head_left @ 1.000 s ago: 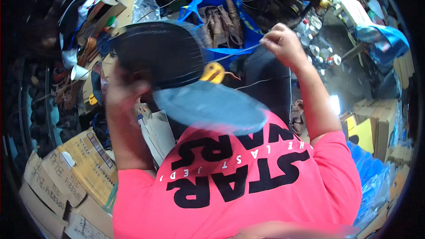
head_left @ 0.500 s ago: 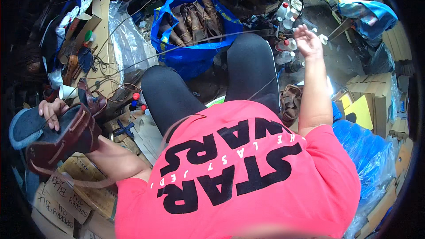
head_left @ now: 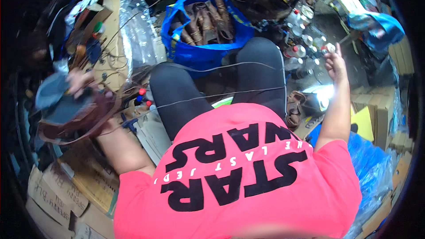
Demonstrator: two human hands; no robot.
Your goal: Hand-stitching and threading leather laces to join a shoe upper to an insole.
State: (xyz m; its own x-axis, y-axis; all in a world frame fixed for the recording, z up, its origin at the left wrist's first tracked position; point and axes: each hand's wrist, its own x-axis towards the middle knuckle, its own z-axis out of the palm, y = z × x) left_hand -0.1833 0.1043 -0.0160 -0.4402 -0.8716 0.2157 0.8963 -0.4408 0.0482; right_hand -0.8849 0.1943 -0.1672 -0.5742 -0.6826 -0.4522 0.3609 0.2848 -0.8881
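My left hand (head_left: 80, 83), blurred by motion, grips a half-made shoe (head_left: 73, 108) with a blue-grey sole part and brown leather strips round it. The shoe is out over the left side, above the cardboard. From it a thin brown thread (head_left: 208, 98) runs rightward across my lap; another stretch loops over my knees. My right hand (head_left: 338, 66) is raised far to the right, one finger stretched out and the others curled. What those curled fingers hold, if anything, is too small to tell; where the thread ends is not visible.
Between and beyond my knees stands a blue bag (head_left: 201, 59) with several brown leather-wrapped shoe forms (head_left: 208, 26). Several small bottles (head_left: 295, 52) stand to its right. Cardboard pieces (head_left: 57, 194) lie at lower left, a blue plastic sheet (head_left: 365, 159) at right.
My right hand has moved outward to the right and its fingers have curled, except one. My left hand and the shoe have shifted slightly up and right. The thread now hangs in two stretches.
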